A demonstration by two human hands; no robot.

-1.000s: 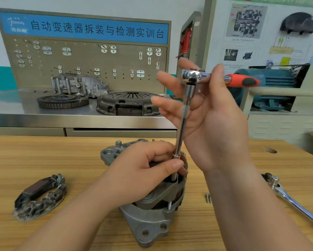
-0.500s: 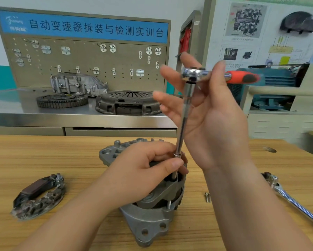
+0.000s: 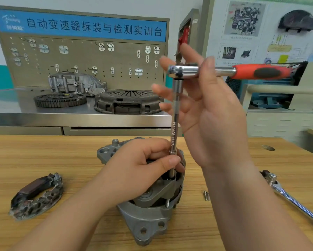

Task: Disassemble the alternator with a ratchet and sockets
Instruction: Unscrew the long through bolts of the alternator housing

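Alternator [image 3: 146, 220] is stood on end near the front middle of the wooden counter [image 3: 43, 160], its grey mounting lug turned toward the camera. Its upper end is gripped by the left hand [image 3: 139, 171]: the fingers are curled over the housing and the thumb is laid against the extension bar [image 3: 175, 122]. The bar is held nearly upright, its lower end set into the top of the alternator just beside that thumb. At its upper end the bar is joined to the head of the ratchet [image 3: 186, 70], which is carried level with its red and black handle pointed to the right. The ratchet's chrome neck is pinched by the right hand [image 3: 215, 124], thumb in front and forefinger behind; the remaining fingers are spread, nearly straight, behind the bar.

A small loose bolt [image 3: 206, 195] is laid on the counter just right of the alternator, and farther right a second chrome wrench [image 3: 295, 201] is laid slantwise. Well to the left, a dark horseshoe-shaped part [image 3: 36, 196] is laid flat. Behind, a steel counter [image 3: 10, 102] is seen bearing a toothed flywheel [image 3: 59, 100], a clutch cover [image 3: 128, 102] and a cast housing [image 3: 76, 84], backed by a pegboard [image 3: 79, 57] under a blue sign.
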